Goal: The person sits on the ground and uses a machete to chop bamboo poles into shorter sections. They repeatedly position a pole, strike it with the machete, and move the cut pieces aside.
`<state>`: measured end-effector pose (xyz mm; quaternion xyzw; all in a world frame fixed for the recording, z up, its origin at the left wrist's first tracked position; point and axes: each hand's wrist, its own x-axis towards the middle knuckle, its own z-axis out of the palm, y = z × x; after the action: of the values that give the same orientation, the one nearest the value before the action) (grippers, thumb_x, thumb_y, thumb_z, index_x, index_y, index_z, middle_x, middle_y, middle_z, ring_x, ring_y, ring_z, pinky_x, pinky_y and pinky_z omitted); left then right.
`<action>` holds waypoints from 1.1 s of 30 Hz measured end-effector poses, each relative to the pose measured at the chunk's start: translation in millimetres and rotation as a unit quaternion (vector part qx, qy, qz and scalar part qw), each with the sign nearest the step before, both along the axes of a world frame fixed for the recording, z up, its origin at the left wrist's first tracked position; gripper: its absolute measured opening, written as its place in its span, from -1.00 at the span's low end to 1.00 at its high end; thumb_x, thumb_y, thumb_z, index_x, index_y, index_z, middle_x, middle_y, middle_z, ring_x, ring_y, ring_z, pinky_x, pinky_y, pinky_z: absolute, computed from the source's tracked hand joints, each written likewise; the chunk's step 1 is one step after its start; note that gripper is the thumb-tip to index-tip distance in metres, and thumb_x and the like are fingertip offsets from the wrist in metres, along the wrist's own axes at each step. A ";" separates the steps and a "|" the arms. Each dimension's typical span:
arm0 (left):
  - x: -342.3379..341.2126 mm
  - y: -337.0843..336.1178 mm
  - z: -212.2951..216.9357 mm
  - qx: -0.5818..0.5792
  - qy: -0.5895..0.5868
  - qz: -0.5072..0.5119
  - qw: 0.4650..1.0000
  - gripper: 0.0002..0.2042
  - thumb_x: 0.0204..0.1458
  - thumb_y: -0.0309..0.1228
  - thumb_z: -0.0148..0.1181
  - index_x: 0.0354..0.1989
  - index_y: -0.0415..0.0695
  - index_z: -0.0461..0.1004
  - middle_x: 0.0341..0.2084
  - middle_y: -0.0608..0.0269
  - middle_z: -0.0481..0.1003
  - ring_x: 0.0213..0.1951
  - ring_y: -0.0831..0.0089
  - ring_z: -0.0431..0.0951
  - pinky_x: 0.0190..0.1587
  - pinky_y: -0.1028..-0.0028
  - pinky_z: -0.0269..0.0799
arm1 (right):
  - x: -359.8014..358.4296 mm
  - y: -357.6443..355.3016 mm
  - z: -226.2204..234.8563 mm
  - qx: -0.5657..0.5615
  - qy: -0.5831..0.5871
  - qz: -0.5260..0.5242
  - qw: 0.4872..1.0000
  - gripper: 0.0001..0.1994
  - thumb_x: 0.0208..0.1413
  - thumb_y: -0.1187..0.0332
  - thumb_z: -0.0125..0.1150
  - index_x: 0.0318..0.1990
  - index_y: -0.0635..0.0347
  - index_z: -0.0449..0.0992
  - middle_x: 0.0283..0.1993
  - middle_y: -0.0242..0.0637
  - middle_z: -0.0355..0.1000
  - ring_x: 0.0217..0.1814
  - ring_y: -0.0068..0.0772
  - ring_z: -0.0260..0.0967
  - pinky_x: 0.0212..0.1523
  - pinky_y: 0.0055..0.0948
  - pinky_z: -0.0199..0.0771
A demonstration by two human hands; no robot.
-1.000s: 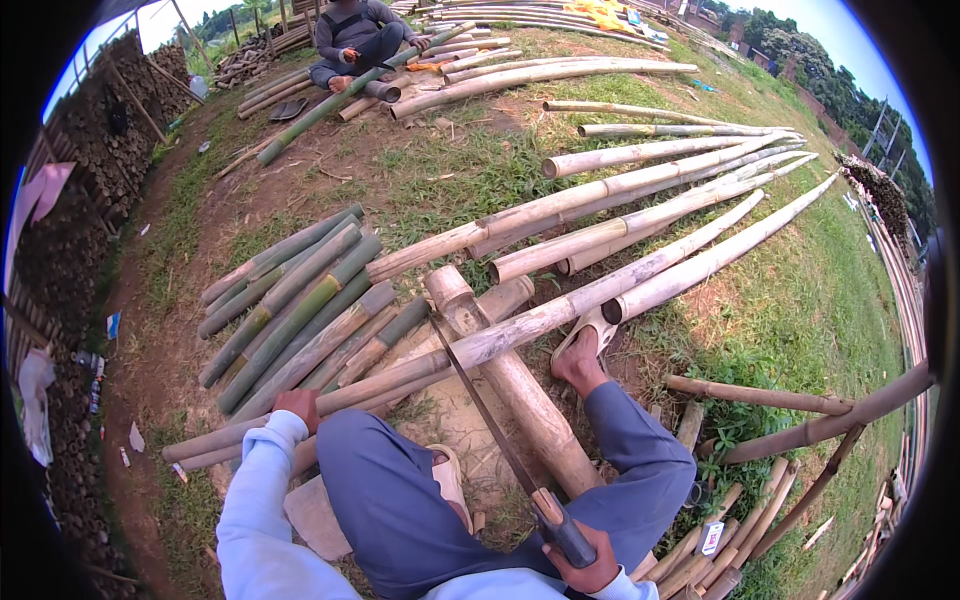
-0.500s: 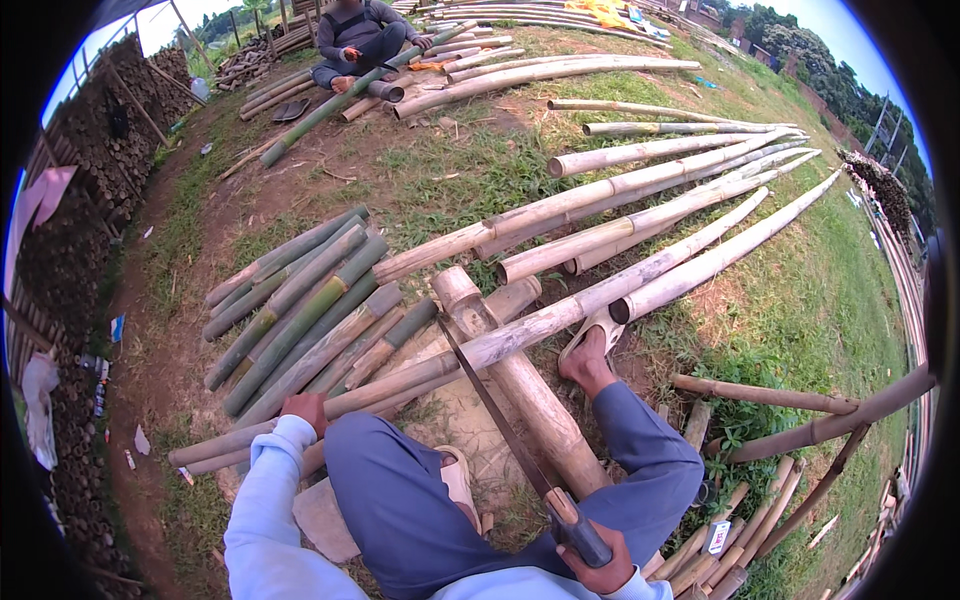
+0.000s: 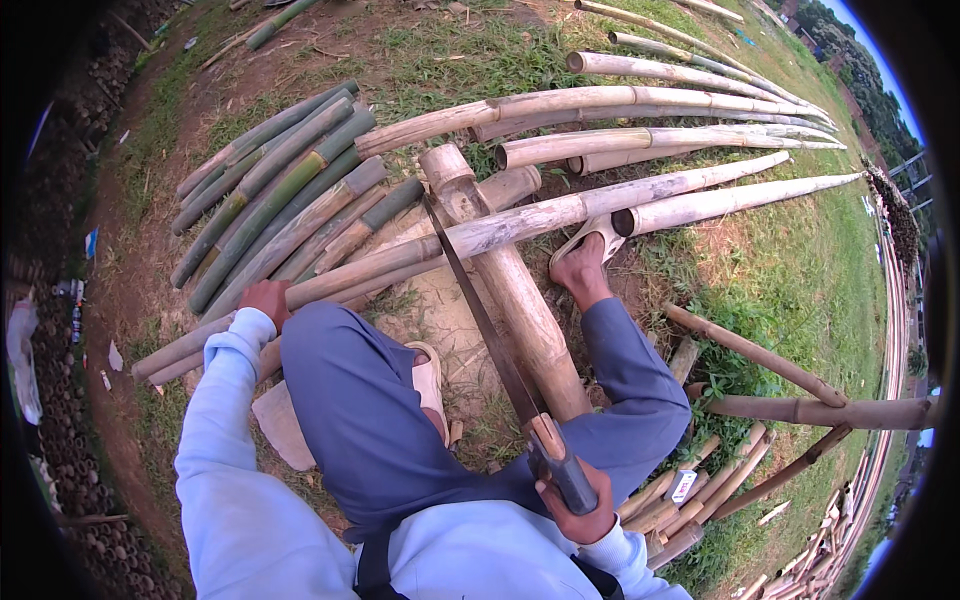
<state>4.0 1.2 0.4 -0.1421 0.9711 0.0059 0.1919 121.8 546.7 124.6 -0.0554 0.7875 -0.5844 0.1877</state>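
In the head view, the right hand (image 3: 578, 500) is closed tight around the dark handle of a long saw (image 3: 487, 322), low in the picture and just right of the person's blue trouser leg. The saw's thin blade runs up and to the left from that fist, and its far end lies across the long pale bamboo pole (image 3: 520, 222), close beside the point where that pole crosses the thick bamboo log (image 3: 510, 285). Whether the teeth touch the pole cannot be told.

The left hand (image 3: 264, 300) is curled down onto the lower left stretch of the same pale pole, fingers wrapped over it, just left of the trouser knee.

The thick log lies under the pale pole and slants down toward the saw handle. A bare foot in a sandal (image 3: 583, 262) presses on the pale pole just right of the log.

Left of the log lies a fan of greenish bamboo poles (image 3: 270, 195); beyond it, more pale bamboo poles (image 3: 650, 110) rest on grass.
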 end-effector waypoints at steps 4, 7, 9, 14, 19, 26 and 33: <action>-10.0 10.5 11.8 0.000 0.004 0.002 1.000 -0.49 -0.10 -0.04 0.41 -0.01 -0.08 0.63 -0.16 -0.12 0.65 -0.03 -0.09 0.63 0.11 0.05 0.49 | -60.5 -45.2 -48.8 -0.010 0.054 -0.015 0.998 -0.69 0.08 0.52 0.35 0.00 0.34 0.53 -0.37 -0.17 0.52 -0.37 -0.41 0.43 -0.21 -0.43 0.47; -5.8 6.2 10.8 0.007 -0.015 0.009 1.000 -0.51 -0.10 -0.06 0.40 -0.01 -0.05 0.63 -0.14 -0.12 0.64 -0.02 -0.08 0.62 0.11 0.06 0.48 | -68.4 -54.1 -52.5 -0.007 0.068 0.006 0.998 -0.70 0.07 0.52 0.36 -0.02 0.33 0.53 -0.38 -0.11 0.51 -0.40 -0.35 0.41 -0.22 -0.42 0.47; -2.3 2.5 13.3 0.009 -0.007 -0.005 1.000 -0.51 -0.10 -0.07 0.41 0.00 -0.04 0.63 -0.13 -0.11 0.64 -0.02 -0.08 0.62 0.11 0.06 0.49 | -42.0 -32.1 -42.1 0.009 0.071 0.018 0.997 -0.65 0.05 0.54 0.36 0.03 0.30 0.54 -0.34 -0.08 0.54 -0.37 -0.29 0.51 -0.20 -0.44 0.48; 2.0 6.0 9.5 0.006 -0.005 0.018 1.000 -0.49 -0.11 -0.07 0.41 0.04 -0.03 0.62 -0.13 -0.09 0.64 -0.02 -0.10 0.62 0.10 0.04 0.51 | 3.0 3.7 3.7 0.024 0.004 0.024 0.999 -0.61 0.04 0.58 0.36 0.08 0.33 0.56 -0.31 -0.20 0.58 -0.28 -0.53 0.56 -0.20 -0.48 0.50; -5.8 11.1 4.2 0.008 0.015 0.000 1.000 -0.50 -0.12 -0.06 0.42 0.00 -0.02 0.63 -0.14 -0.11 0.64 -0.03 -0.10 0.62 0.08 0.04 0.52 | -90.3 -58.4 -68.5 -0.007 0.080 -0.001 0.997 -0.68 0.12 0.49 0.35 0.04 0.35 0.54 -0.32 -0.28 0.53 -0.27 -0.53 0.48 -0.19 -0.48 0.46; 30.2 10.2 11.2 0.034 0.216 -0.069 0.973 -0.47 -0.18 -0.12 0.50 -0.02 -0.05 0.50 -0.07 0.08 0.54 0.01 -0.01 0.54 0.05 0.14 0.47 | -100.3 -62.8 -81.6 -0.048 0.031 0.009 0.998 -0.65 0.12 0.48 0.35 0.06 0.34 0.54 -0.19 -0.11 0.60 -0.13 -0.37 0.57 -0.03 -0.39 0.50; 51.5 17.9 24.3 0.026 0.266 -0.093 0.959 -0.52 -0.20 -0.28 0.52 -0.10 -0.06 0.44 -0.16 0.13 0.46 -0.04 0.06 0.51 0.03 0.14 0.42 | -101.8 -59.4 -70.4 -0.029 0.002 0.018 0.999 -0.69 0.13 0.48 0.36 0.03 0.36 0.55 -0.19 -0.25 0.59 -0.14 -0.52 0.50 -0.06 -0.46 0.48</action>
<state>55.4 19.1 24.7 -0.0393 0.9955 0.0505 -0.0702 20.0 487.3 54.2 -0.0763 0.7694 -0.6033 0.1955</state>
